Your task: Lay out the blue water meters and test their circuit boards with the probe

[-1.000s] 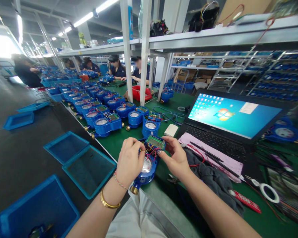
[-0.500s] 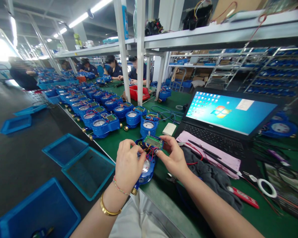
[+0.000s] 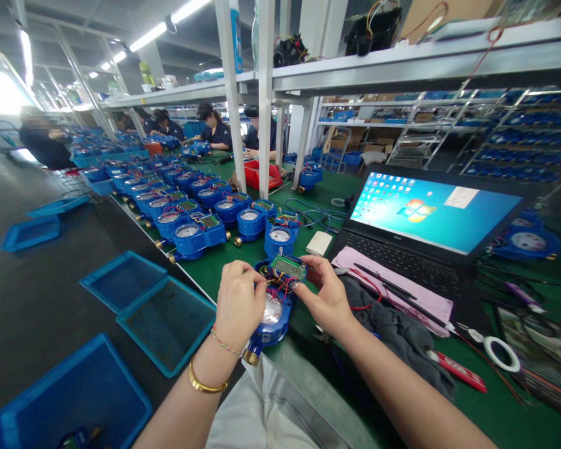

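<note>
A blue water meter (image 3: 272,318) with a round dial and a brass end fitting lies at the near edge of the green bench. My left hand (image 3: 238,305) grips its left side, fingertips at the red and blue wires. My right hand (image 3: 325,296) pinches the right edge of the small green circuit board (image 3: 287,267) with a display, which sits tilted over the meter's open top. A gold bangle and a bead bracelet circle my left wrist.
Rows of like blue meters (image 3: 196,234) fill the green bench (image 3: 224,262) to the left. An open laptop (image 3: 430,215) stands at right, with a white box (image 3: 318,243), a dark cloth (image 3: 393,330), a tape ring (image 3: 501,354) and red-handled tool (image 3: 458,372). Blue trays (image 3: 166,321) lie on the floor. Seated workers are far back.
My left hand has slid slightly left and down along the meter, uncovering more of its dial. My right hand stays on the board. The view shifted a little.
</note>
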Tool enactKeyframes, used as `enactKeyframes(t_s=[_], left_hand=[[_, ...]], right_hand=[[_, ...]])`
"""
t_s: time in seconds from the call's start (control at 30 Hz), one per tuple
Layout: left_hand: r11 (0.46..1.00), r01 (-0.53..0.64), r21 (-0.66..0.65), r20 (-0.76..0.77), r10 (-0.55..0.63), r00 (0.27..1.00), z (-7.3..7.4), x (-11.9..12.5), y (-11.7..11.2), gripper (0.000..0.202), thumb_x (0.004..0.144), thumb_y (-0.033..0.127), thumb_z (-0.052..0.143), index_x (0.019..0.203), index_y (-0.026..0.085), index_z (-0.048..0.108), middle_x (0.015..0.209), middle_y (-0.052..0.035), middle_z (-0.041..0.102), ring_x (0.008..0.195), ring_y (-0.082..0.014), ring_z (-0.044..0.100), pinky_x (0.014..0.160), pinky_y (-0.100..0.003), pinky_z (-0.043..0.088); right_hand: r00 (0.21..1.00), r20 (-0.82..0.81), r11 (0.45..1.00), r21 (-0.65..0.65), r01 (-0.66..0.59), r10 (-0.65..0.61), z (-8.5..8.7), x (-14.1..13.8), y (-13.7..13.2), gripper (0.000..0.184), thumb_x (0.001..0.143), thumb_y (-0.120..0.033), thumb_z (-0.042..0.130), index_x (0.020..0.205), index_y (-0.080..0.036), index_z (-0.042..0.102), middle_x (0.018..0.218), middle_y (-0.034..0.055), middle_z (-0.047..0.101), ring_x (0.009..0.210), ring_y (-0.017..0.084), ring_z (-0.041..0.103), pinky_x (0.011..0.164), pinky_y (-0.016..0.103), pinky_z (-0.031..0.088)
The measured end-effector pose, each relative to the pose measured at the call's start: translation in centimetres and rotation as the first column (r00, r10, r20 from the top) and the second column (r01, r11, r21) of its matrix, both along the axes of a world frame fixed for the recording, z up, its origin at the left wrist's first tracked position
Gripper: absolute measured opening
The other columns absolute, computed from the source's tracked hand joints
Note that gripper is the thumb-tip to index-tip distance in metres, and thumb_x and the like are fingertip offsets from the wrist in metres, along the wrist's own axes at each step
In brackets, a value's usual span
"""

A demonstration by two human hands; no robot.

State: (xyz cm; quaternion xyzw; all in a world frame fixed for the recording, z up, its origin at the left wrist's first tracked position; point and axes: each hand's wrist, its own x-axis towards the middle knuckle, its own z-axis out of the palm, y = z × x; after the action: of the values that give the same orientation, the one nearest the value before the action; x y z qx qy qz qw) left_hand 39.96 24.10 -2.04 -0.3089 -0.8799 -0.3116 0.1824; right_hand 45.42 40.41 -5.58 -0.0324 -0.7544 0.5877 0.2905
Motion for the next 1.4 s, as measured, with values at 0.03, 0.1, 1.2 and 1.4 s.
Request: enactKeyframes(t_s=[0.03, 0.1, 1.2, 1.4], left_hand=[[1.0, 0.003, 0.011, 0.01, -0.003, 1.0, 0.0, 0.0, -0.2, 0.012, 0.077, 0.007, 0.056, 0.071, 0.014, 0.064, 0.086, -0.0083, 0.05, 0.089, -0.0253, 0.046, 0.083, -0.042, 0.041], [0.999, 0.009, 0.04, 0.034, -0.01, 0.999, -0.2, 0.1, -0.5, 0.012, 0.076, 0.006, 0.055, 0.073, 0.014, 0.063, 0.088, -0.0082, 0.049, 0.091, -0.0253, 0.046, 0.083, -0.042, 0.04], [0.643, -0.071, 0.762, 0.543, -0.577, 0.61, -3.3, -1.2, -1.8, 0.032, 0.071, 0.044, 0.065, 0.072, 0.014, 0.053, 0.101, -0.0066, 0.051, 0.083, -0.0161, 0.052, 0.077, -0.028, 0.045], [0.734, 0.0, 0.68, 0.527, -0.487, 0.697, -3.5, -0.6, -2.9, 0.028, 0.075, 0.042, 0.062, 0.07, 0.015, 0.055, 0.094, -0.0061, 0.051, 0.09, -0.0194, 0.05, 0.075, -0.027, 0.04]], right_hand=[[1.0, 0.0, 1.0, 0.004, 0.001, -0.001, 0.0, 0.0, 0.0, 0.043, 0.071, -0.03, 0.063, 0.109, -0.02, 0.047, 0.108, 0.0087, 0.058, 0.1, 0.024, 0.058, 0.092, 0.043, 0.046], [1.0, 0.001, 1.0, 0.009, 0.003, -0.003, -0.1, 0.0, 0.0, 0.042, 0.071, -0.03, 0.063, 0.109, -0.02, 0.047, 0.108, 0.0084, 0.058, 0.101, 0.024, 0.058, 0.092, 0.043, 0.046], [0.998, 0.043, 0.989, 0.14, -0.04, 0.034, -0.4, 0.3, 0.3, 0.044, 0.074, -0.029, 0.059, 0.114, -0.02, 0.043, 0.111, 0.0096, 0.058, 0.103, 0.023, 0.059, 0.093, 0.041, 0.048], [0.993, 0.119, 0.938, 0.343, -0.052, 0.012, 0.5, 1.9, 1.1, 0.059, 0.075, -0.028, 0.06, 0.131, -0.019, 0.04, 0.135, 0.0122, 0.046, 0.122, 0.029, 0.046, 0.102, 0.05, 0.039]])
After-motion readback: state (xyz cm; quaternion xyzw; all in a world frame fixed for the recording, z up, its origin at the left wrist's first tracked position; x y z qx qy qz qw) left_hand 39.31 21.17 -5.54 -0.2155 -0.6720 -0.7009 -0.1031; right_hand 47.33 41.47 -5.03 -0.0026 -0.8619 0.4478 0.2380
